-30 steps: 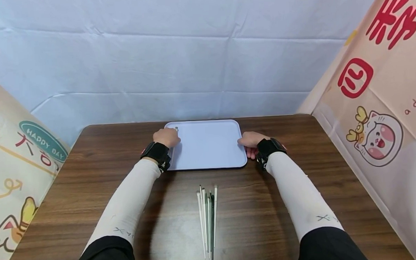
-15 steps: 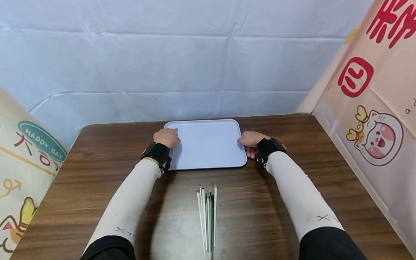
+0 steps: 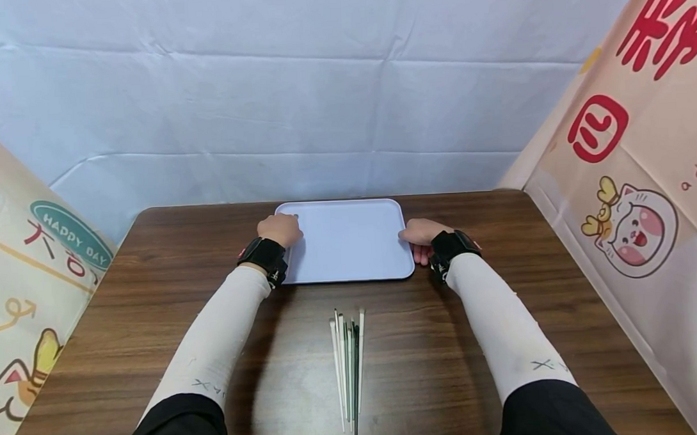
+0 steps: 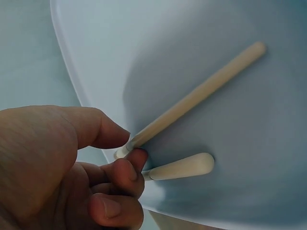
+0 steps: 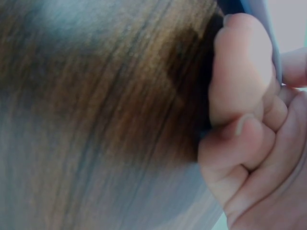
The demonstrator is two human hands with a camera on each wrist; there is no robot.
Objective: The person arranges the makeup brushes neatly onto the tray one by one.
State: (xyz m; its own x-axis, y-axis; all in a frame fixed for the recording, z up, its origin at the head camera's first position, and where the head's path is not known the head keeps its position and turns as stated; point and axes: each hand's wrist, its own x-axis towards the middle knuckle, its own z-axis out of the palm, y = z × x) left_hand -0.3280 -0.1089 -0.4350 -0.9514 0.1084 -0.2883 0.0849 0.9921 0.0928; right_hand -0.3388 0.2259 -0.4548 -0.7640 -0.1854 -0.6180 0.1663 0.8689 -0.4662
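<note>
Left edge: a cream printed banner with a teal oval reading "HAPPY DAY", red brush strokes and a cartoon cat low down. Behind everything hung a white sheet backdrop, creased into squares.

Left hand sat on the tray's left rim, near its far corner. The left wrist view showed thumb and curled fingers pinching the ends of 2 cream chopsticks – smooth, round, blunt-tipped – whose shafts lay over the tray's inner surface. A black strap wrapped the wrist, above a white sleeve.

The tray was pale lilac-white plastic, matte, rectangular with rounded corners and a low raised lip. It lay flat on the far middle of the table, between both hands.

Nearer the person, just short of the tray's near edge, a bundle of chopsticks lay side by side, roughly in line – several white, some dark green or black, thin and straight. Exact count could not be told.

The table was dark brown wood-grain laminate, smooth, with rounded far corners.

Right hand was at the tray's right rim. The right wrist view showed its fingers curled under the edge and the thumb on top – gripping the rim.

Right edge: a peach banner with large red characters, a round red seal mark, a cat with antlers, and the partial letters "a da".
</note>
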